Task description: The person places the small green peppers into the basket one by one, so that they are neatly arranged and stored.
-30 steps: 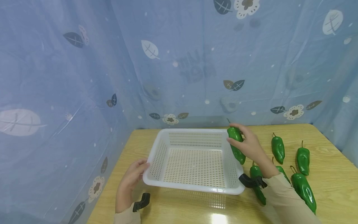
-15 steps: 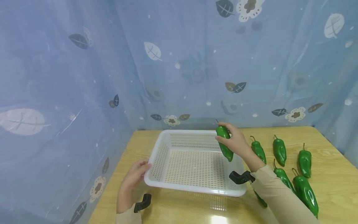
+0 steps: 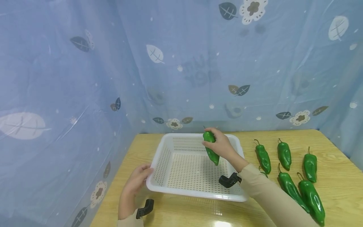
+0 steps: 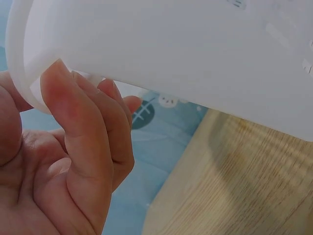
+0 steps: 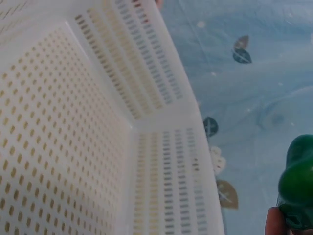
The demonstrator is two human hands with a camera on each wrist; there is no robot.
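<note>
A white perforated plastic basket [image 3: 195,195] stands on the table with nothing lying in it. Its left rim is gripped by my left hand [image 3: 137,179], thumb on top and fingers curled underneath; the left wrist view shows those fingers [image 4: 83,122] against the basket's wall [image 4: 186,54]. Over the right half of the basket, my right hand [image 3: 222,145] holds a green pepper [image 3: 211,148] between thumb and fingers, its stem pointing up and away. At the right edge of the right wrist view the pepper [image 5: 299,183] shows only in part.
Several more green peppers [image 3: 310,165] lie on the wooden table [image 3: 334,189] right of the basket; one is mostly hidden behind my right sleeve [image 3: 269,195]. A blue patterned curtain [image 3: 181,63] hangs close behind and along the left of the table.
My right hand has carried the pepper leftward, from the basket's right rim to over its inside. Peppers behind that arm have come into sight. My left hand stays at the left rim.
</note>
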